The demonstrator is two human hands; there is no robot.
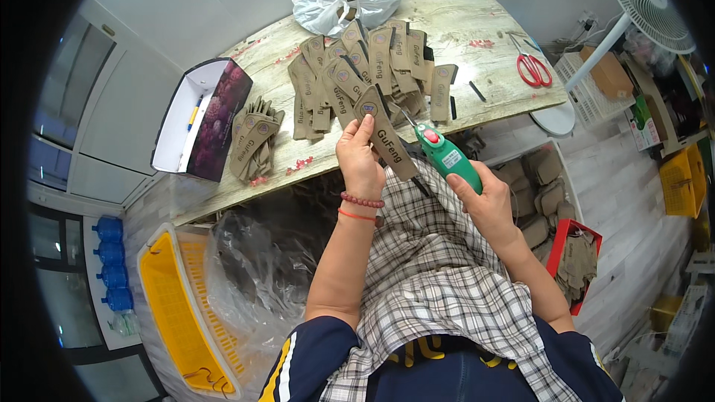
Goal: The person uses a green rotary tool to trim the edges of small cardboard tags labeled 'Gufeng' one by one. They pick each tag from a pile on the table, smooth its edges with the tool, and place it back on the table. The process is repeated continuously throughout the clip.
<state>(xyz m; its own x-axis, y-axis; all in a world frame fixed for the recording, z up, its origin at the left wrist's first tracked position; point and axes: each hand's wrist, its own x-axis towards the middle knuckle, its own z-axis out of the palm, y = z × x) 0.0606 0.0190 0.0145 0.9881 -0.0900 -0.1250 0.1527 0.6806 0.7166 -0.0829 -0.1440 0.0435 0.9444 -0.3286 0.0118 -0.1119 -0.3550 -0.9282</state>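
one tan strip slants between left hand, pinching it, and right hand, gripping a green tool.

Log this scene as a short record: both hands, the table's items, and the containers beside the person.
Left hand: holds a tan strip
Right hand: grips a green tool with a red button
Table, middle: large strip pile
Table, left: open box, smaller strip pile
Table, back: white bag
Table, right: red-handled scissors
Lower left: yellow basket
Lower right: red box

Matt cloth strip, smooth plastic tool, wood-look tabletop
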